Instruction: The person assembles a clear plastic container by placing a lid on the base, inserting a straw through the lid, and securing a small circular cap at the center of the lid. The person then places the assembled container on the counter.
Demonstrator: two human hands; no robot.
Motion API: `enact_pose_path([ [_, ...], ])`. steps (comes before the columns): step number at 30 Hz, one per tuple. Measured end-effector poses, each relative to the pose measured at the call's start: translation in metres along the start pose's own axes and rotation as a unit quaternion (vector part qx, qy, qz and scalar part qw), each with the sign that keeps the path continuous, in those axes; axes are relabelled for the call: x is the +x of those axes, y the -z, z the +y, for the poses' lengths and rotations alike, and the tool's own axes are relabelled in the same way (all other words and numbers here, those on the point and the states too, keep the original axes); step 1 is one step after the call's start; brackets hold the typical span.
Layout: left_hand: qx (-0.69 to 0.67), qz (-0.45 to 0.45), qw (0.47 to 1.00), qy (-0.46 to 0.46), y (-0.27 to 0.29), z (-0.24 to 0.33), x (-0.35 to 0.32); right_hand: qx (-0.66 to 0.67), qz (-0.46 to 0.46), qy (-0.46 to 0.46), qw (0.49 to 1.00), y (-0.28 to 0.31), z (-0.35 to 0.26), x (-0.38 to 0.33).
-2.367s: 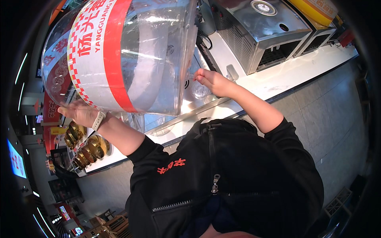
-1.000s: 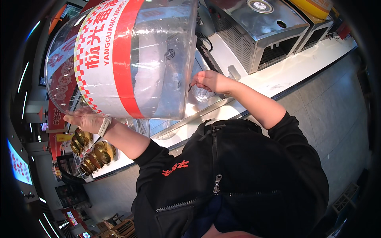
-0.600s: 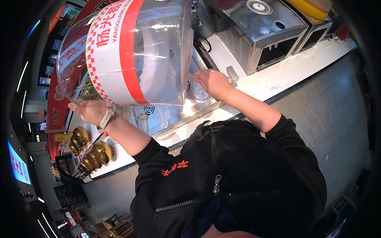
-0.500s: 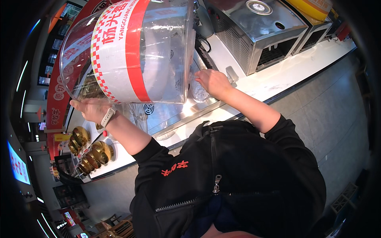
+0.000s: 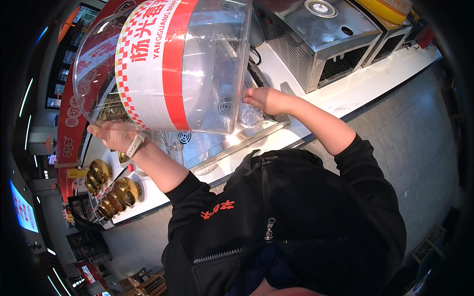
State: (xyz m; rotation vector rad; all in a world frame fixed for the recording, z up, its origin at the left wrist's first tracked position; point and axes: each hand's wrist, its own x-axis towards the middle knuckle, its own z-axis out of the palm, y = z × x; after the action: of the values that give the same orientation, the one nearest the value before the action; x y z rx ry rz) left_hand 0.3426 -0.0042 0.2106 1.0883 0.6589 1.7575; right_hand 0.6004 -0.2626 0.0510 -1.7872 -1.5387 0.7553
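We see the step in hand as steadying a large clear plastic container (image 5: 160, 66), which lies on its side above the countertop (image 5: 355, 86), its wide rim toward the right and its rounded end toward the left; a red-and-white checked label band (image 5: 140, 86) wraps its wall. Our left hand (image 5: 114, 135), with a pale wristband (image 5: 135, 146) behind it, is at the underside of the rounded end and seems to bear it from below; the palm is not clenched, but we cannot tell how firmly the fingers grasp the plastic. Our right hand (image 5: 266, 101) has its fingertips drawn together just beside the rim; we cannot tell whether they grip the edge, something small and clear, or nothing.

Near that hand sits a round clear plastic piece (image 5: 251, 117); gold domed pieces (image 5: 126, 191) stand in rows beyond the left forearm, and a stainless-steel appliance (image 5: 321, 44) is at the upper right. As we judge it, the next move calls for an even lift from the left palm and a sure hold at the rim, clear of the round piece.
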Motion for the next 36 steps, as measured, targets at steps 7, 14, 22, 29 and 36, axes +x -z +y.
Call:
enact_pose_path([
  [7,0.031,0.059,0.997,-0.041,-0.015,-0.005,-0.014,0.085,-0.046,0.003,0.995,0.009,0.012,-0.003],
  [14,-0.072,-0.011,0.997,0.005,-0.026,-0.011,-0.022,0.081,-0.025,0.011,0.996,0.021,0.006,-0.008],
  [22,-0.135,-0.066,0.988,0.041,-0.028,-0.021,-0.03,0.167,0.017,-0.016,0.986,0.032,0.015,-0.006],
  [29,-0.12,-0.05,0.987,0.098,-0.028,-0.049,-0.036,0.05,0.135,0.0,0.99,0.064,-0.008,-0.014],
  [36,-0.241,0.082,0.937,0.237,-0.013,-0.122,-0.038,-0.125,0.229,-0.039,0.965,0.141,-0.062,-0.001],
])
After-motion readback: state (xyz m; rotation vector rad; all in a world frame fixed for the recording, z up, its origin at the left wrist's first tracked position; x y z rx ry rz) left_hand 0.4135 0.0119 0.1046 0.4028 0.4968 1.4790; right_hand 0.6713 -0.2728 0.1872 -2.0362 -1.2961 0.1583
